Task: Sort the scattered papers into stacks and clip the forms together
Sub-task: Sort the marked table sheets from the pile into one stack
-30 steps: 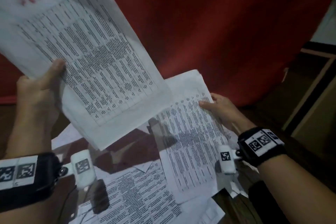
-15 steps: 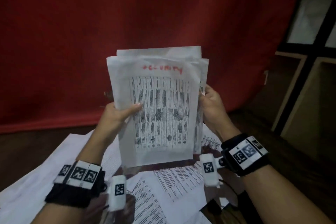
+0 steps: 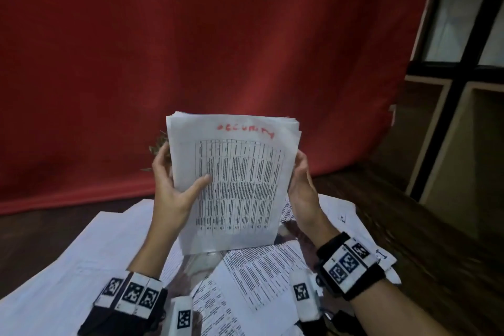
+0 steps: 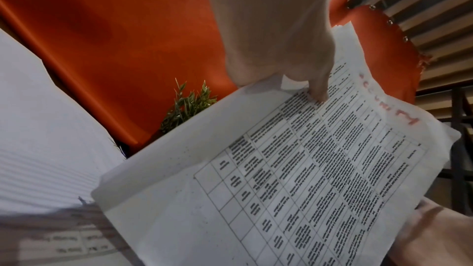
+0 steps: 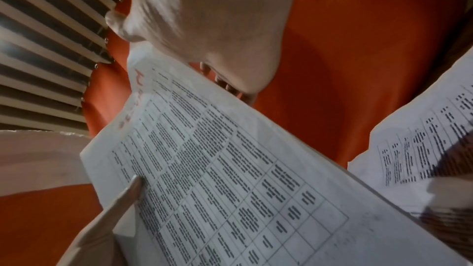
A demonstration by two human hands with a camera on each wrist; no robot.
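The stack of forms (image 3: 234,183), topped by a printed table with red handwriting, now stands upright above the scattered papers (image 3: 261,275), its sheets squared together rather than fanned. The left hand (image 3: 174,194) grips its left edge, thumb on the front. The right hand (image 3: 301,188) clasps the right edge, fingers (image 5: 225,84) curled behind.

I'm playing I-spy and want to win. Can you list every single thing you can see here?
Held paper stack: one, white, red handwriting on top, upright between both hands.
Loose papers: several, white, printed tables, scattered on the table below.
Curtain: one, red, behind everything.
Plant: one, green, behind the stack.
Shelf unit: one, dark frame, far right.
Wrist cameras: two, white.
Left hand: grips the stack's left edge.
Right hand: holds the right edge.
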